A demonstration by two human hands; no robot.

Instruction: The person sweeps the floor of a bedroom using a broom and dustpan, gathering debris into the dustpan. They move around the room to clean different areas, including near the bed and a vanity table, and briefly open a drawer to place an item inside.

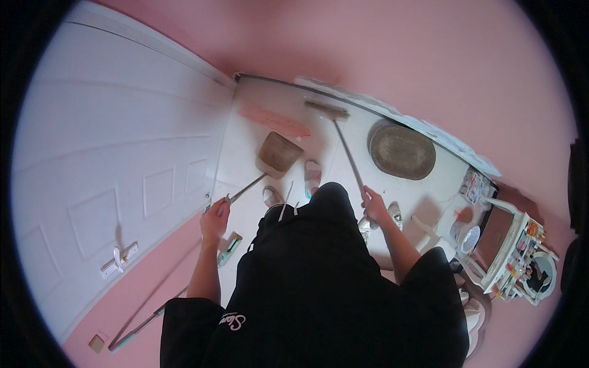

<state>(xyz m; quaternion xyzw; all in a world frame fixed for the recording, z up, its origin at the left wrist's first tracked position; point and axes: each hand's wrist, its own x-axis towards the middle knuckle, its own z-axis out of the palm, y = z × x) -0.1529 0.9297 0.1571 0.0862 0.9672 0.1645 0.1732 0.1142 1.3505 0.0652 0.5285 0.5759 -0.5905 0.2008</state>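
Note:
My left hand (215,221) is closed round the handle of a long-handled dustpan (280,152), whose brown pan rests on the pale floor ahead of my feet. In my right hand (375,210) is the grey stick of a broom (351,154). The broom's bristle head (327,111) is on the floor close to the far wall, beyond the dustpan and to its right, apart from it. A reddish streak (276,121) shows on the floor between the pan and the wall. Fine dirt, if any, is too small to make out.
At left stands a white door (116,178) with a lever handle. An oval brown-topped container (402,152) sits by the far wall. To the right are a white bin (469,238), shoes (394,213) and a cluttered white dressing table (506,257). A pole (140,325) leans at lower left.

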